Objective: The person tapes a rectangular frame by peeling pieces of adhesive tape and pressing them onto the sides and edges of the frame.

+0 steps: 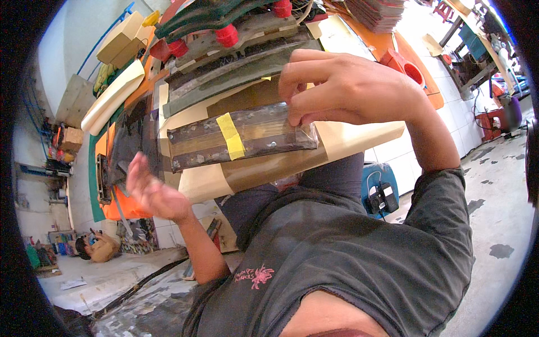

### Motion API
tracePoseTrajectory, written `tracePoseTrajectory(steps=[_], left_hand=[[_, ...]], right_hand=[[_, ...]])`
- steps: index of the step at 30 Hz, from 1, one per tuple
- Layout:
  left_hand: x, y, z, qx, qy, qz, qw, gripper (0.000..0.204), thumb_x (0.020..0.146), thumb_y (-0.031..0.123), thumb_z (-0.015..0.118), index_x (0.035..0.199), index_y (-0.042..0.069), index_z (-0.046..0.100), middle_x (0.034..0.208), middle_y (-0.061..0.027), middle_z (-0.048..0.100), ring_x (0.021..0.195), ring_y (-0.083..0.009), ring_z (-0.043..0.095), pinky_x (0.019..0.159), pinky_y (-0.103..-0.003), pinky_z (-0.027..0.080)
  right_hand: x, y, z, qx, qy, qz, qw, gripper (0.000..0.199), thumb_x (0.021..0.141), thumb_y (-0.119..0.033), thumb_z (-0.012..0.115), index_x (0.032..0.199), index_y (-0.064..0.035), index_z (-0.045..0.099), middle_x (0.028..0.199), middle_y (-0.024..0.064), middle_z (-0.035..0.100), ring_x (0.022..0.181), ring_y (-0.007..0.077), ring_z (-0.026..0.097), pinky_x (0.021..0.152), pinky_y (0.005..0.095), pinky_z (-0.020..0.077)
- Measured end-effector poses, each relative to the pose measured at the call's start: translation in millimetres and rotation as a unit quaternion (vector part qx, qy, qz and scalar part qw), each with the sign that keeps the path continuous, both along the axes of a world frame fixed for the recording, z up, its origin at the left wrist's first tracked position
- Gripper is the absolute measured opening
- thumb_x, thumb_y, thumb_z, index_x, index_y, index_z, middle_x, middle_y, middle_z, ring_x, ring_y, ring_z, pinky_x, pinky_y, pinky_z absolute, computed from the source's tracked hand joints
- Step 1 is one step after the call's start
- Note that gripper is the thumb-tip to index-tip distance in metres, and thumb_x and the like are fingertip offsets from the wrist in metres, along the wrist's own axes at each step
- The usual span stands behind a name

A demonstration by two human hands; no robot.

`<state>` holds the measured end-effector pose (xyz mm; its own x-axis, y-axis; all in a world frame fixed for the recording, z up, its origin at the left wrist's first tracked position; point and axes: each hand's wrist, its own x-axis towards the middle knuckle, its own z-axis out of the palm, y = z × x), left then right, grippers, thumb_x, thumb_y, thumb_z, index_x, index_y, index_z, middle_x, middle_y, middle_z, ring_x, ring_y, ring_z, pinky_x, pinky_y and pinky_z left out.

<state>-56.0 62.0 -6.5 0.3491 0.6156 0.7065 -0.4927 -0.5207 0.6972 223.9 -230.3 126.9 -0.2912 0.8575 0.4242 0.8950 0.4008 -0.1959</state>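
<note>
A long dark block [196,147] lies across the cream sheet [359,137] in front of me. A lighter brown band runs along its length, and a short yellow strip [231,136] crosses its middle. My right hand [348,87] reaches over the block's right end, thumb and fingers bent and pinched against its edge. My left hand [157,191] is off to the left, near the block's left end but apart from it. Its fingers are spread and hold nothing. The sheet has a broad brown band and hangs over the table's near edge toward my lap.
Behind the block stands a green machine frame [208,19] with red knobs [227,35]. A red cup-like piece [414,73] and a stack of reddish sheets [379,14] are at right. Rolled cream paper [115,95] lies left. A person [104,248] is low in the left background.
</note>
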Motion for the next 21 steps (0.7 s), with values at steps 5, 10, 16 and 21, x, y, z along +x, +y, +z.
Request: tracePoseTrajectory(steps=[5, 10, 16, 21], left_hand=[[1, -38, 66, 0.411, 0.162, 0.038, 0.896, 0.045, 0.103, 0.028, 0.058, 0.136, -0.002, 0.065, 0.149, -0.0238, 0.061, 0.139, -0.0365, 0.059, 0.119, -0.048, 0.042], [59, -113, 96, 0.47, 0.304, -0.022, 0.828, 0.061, 0.102, 0.047, 0.065, 0.145, 0.004, 0.064, 0.15, -0.0167, 0.062, 0.142, -0.0352, 0.057, 0.121, -0.052, 0.039], [73, -118, 82, 0.492, 0.342, 0.003, 0.801, 0.066, 0.101, 0.047, 0.063, 0.152, 0.005, 0.059, 0.152, -0.0138, 0.061, 0.145, -0.0318, 0.055, 0.123, -0.051, 0.038], [72, -117, 79, 0.489, 0.346, -0.004, 0.801, 0.065, 0.104, 0.048, 0.058, 0.154, 0.005, 0.058, 0.155, -0.0136, 0.06, 0.146, -0.0354, 0.054, 0.123, -0.054, 0.039]], right_hand=[[-5, 7, 9, -0.038, -0.015, 0.03, 0.999, 0.016, 0.093, -0.015, 0.069, 0.093, -0.0013, 0.062, 0.103, 0.012, 0.061, 0.103, 0.036, 0.063, 0.085, 0.0449, 0.0541], [-18, 1, 16, -0.137, 0.0, -0.046, 0.99, 0.018, 0.096, -0.011, 0.063, 0.11, -0.0002, 0.063, 0.111, 0.0147, 0.063, 0.106, 0.0415, 0.069, 0.086, 0.0508, 0.0567], [-10, -6, 2, -0.11, -0.019, -0.045, 0.993, 0.031, 0.097, -0.008, 0.059, 0.126, 0.0004, 0.061, 0.125, 0.0183, 0.06, 0.113, 0.0427, 0.069, 0.09, 0.0526, 0.0573], [-2, -9, -3, -0.106, 0.024, -0.016, 0.994, 0.014, 0.098, -0.01, 0.063, 0.108, -0.001, 0.06, 0.113, 0.0147, 0.057, 0.107, 0.0354, 0.062, 0.09, 0.0433, 0.0527]])
